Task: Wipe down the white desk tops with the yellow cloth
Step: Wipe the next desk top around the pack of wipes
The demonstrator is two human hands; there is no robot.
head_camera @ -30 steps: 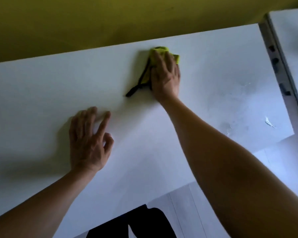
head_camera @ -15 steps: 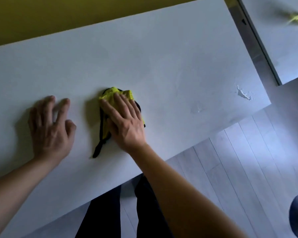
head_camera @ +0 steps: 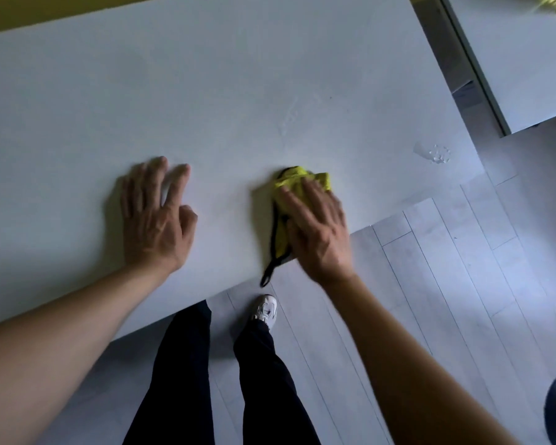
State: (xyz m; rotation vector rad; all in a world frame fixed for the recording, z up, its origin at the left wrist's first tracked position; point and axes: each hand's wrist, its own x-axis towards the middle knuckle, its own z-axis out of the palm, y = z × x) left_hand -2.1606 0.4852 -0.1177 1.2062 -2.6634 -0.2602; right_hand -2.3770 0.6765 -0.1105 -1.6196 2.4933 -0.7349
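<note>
Here the bunched yellow cloth (head_camera: 297,184) (black-edged) lies under the right hand (head_camera: 318,234).

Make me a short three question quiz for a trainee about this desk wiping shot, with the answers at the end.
1. True or false: the left hand holds the yellow cloth.
2. Multiple choice: where on the white desk top is the cloth? A) by the far edge at the wall B) near the front edge C) hanging off the left end
3. Fill in: wet marks sit near the desk's front ______ corner.

Key
1. False: the right hand presses the cloth; the left rests flat on the bare desk.
2. B
3. right
</note>
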